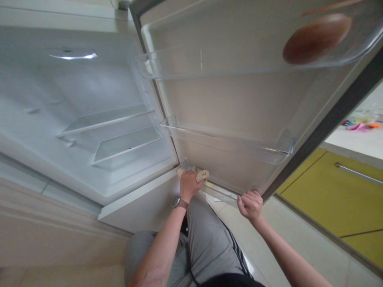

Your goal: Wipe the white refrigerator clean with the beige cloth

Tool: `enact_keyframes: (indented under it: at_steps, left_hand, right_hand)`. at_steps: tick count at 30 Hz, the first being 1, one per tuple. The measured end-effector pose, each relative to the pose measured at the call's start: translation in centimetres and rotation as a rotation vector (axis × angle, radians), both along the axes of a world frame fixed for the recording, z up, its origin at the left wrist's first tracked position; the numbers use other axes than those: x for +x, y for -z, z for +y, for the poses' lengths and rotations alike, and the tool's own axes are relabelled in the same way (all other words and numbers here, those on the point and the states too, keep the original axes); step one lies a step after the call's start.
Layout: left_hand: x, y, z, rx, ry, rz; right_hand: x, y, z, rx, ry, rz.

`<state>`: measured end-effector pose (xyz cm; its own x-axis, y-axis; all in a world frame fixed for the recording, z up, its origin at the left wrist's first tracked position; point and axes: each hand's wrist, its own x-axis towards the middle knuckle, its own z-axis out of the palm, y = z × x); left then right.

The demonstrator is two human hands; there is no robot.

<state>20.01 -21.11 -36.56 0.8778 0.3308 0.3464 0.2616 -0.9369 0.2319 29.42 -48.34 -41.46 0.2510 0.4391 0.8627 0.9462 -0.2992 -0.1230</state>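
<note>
The fridge door [239, 103] stands wide open above my knees, its inner side facing me. My left hand [190, 184], with a watch on the wrist, is closed around a cream-coloured cloth [202, 175] at the lowest door shelf, near the hinge side. My right hand [250, 204] has its fingers curled over the front wall of that lowest clear shelf [223, 194], close to the door's outer edge. Above them run a middle clear door shelf [227, 141] and an upper door shelf [215, 71], which has a reddish-brown oval object [317, 38] in it.
To the left is the lit fridge interior [89, 87] with two glass shelves [128, 142]. Yellow cabinets [326, 199] with a metal handle stand at right under a white counter [356, 143], which bears colourful items [362, 126]. Pale floor tiles [278, 235] lie below.
</note>
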Motion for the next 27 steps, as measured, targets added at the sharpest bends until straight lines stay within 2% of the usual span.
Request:
enact_keyframes:
  at_steps: [11,27]
  left_hand:
    - [-0.2,0.1,0.3,0.016,-0.01,0.009]
    - [-0.1,0.3,0.3,0.027,-0.014,-0.004]
  right_hand:
    - [-1.1,0.0,0.2,0.017,-0.017,0.007]
    - [-1.1,-0.2,0.2,0.013,-0.022,-0.001]
